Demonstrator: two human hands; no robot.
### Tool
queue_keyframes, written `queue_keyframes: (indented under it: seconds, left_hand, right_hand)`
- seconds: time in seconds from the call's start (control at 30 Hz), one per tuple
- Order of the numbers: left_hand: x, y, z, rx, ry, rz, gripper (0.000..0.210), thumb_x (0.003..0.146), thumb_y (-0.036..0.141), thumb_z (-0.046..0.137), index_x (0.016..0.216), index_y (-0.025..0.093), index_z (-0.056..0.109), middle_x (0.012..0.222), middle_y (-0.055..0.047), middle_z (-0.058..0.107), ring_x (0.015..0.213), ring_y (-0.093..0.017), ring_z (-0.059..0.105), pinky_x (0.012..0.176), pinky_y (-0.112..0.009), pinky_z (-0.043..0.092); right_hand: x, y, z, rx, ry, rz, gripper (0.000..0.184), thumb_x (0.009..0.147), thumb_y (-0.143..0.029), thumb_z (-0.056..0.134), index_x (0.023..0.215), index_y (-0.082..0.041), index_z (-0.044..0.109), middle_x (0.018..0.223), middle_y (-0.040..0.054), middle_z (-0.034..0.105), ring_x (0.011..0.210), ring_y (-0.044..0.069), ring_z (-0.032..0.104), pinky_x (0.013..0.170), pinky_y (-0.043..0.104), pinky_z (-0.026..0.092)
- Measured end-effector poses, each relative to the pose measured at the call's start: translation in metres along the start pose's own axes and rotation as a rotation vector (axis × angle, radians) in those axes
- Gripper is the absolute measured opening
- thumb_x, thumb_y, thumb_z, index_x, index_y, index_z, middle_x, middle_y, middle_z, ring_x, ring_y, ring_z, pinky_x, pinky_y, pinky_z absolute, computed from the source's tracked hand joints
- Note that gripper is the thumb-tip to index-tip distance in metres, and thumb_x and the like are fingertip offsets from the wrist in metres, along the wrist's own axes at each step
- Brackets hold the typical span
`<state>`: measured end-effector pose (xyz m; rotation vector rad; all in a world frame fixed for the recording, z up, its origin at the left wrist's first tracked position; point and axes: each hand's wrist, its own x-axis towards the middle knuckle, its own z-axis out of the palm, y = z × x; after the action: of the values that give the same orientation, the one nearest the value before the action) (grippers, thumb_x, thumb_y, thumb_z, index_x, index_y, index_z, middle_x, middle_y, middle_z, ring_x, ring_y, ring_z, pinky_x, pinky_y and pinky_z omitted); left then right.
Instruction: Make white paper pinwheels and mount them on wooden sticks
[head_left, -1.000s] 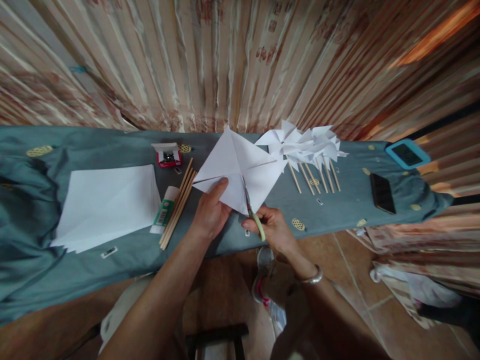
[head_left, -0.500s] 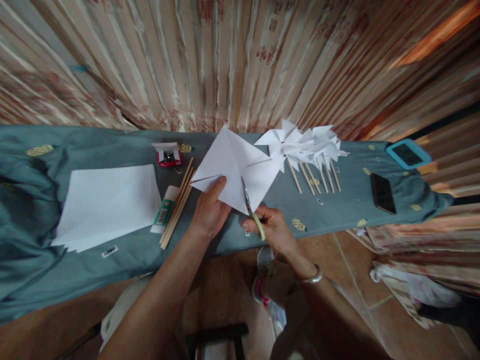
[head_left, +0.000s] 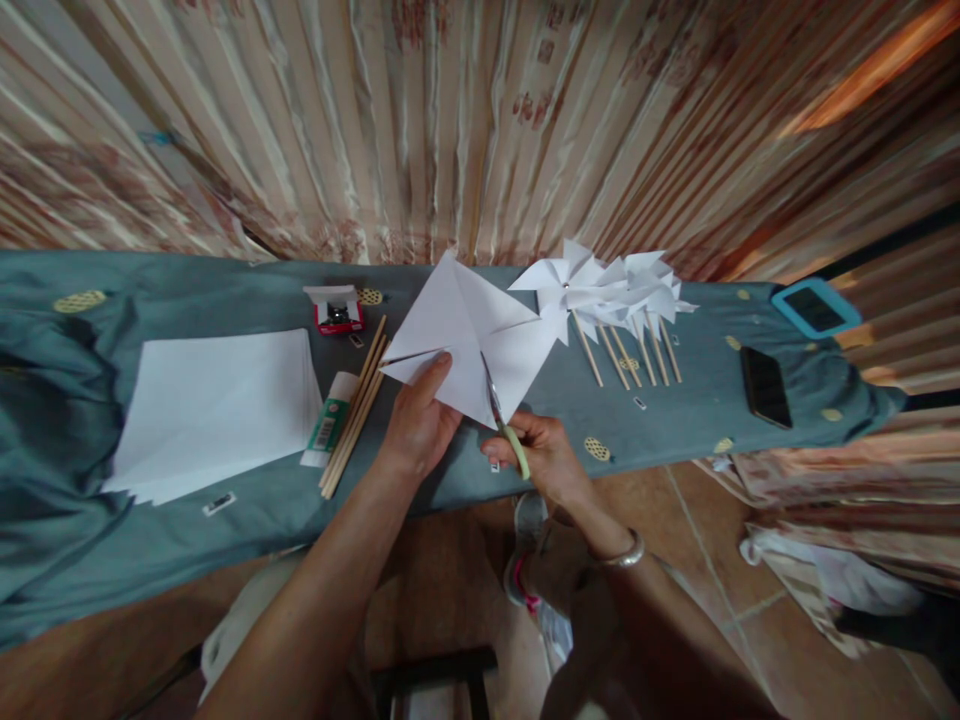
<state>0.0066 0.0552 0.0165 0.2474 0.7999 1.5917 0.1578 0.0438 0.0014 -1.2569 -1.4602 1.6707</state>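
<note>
Barely anything shifts: white paper square sits slightly further left than a second ago. I see the left hand pinching its lower part, thumb on top, fingers underneath. Right hand curls round the pale-green-handled scissors, blades at a slit in the lower edge; can't tell blade gap. Paper's held over the surface, between wooden sticks and pinwheels.
</note>
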Motion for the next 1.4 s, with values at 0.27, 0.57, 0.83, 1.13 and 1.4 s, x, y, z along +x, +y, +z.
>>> queue_keyframes:
  seconds: [0.27, 0.57, 0.83, 1.13, 1.4]
  left_hand:
    - [-0.002, 0.0, 0.001, -0.002, -0.01, -0.024, 0.018, 0.078, 0.02, 0.063, 0.095, 0.015, 0.066, 0.088, -0.002, 0.073, 0.087, -0.016, 0.067, 0.082, -0.026, 0.05]
    - [-0.001, -0.002, -0.001, 0.041, -0.035, 0.002, 0.022, 0.074, 0.025, 0.069, 0.094, 0.016, 0.066, 0.091, -0.003, 0.074, 0.098, -0.02, 0.067, 0.088, -0.029, 0.05]
    - [-0.002, 0.0, 0.0, 0.04, 0.003, -0.029, 0.016, 0.075, 0.023, 0.066, 0.089, 0.016, 0.065, 0.087, -0.003, 0.073, 0.098, -0.021, 0.067, 0.088, -0.031, 0.051]
    - [0.001, 0.017, -0.006, 0.015, -0.005, 0.016, 0.024, 0.074, 0.019, 0.066, 0.098, 0.016, 0.066, 0.096, -0.005, 0.074, 0.103, -0.023, 0.067, 0.092, -0.034, 0.052]
    - [-0.001, 0.031, -0.024, 0.04, 0.089, -0.046, 0.03, 0.074, 0.014, 0.065, 0.104, 0.014, 0.065, 0.083, -0.004, 0.074, 0.082, -0.02, 0.071, 0.083, -0.035, 0.057]
  right_hand:
    - [-0.001, 0.001, -0.001, -0.016, 0.002, -0.014, 0.038, 0.06, -0.052, 0.081, 0.066, -0.018, 0.067, 0.05, -0.0048, 0.052, 0.049, 0.008, 0.044, 0.045, 0.02, 0.034]
    - [-0.001, -0.004, -0.001, -0.032, 0.005, -0.003, 0.04, 0.058, -0.054, 0.081, 0.069, -0.018, 0.07, 0.051, -0.0036, 0.054, 0.049, 0.009, 0.046, 0.045, 0.02, 0.036]
    - [-0.001, 0.001, -0.004, -0.076, -0.046, -0.016, 0.039, 0.064, -0.053, 0.079, 0.069, -0.018, 0.065, 0.052, -0.0045, 0.05, 0.05, 0.009, 0.042, 0.046, 0.021, 0.032]
    - [-0.007, 0.001, -0.022, -0.175, -0.203, 0.076, 0.039, 0.065, -0.046, 0.08, 0.087, -0.017, 0.067, 0.06, -0.0055, 0.052, 0.052, 0.008, 0.042, 0.048, 0.021, 0.032]
    - [-0.007, 0.007, -0.071, -0.592, 0.185, -0.027, 0.052, 0.065, -0.059, 0.075, 0.096, -0.017, 0.07, 0.064, 0.0004, 0.065, 0.057, 0.016, 0.058, 0.055, 0.028, 0.043]
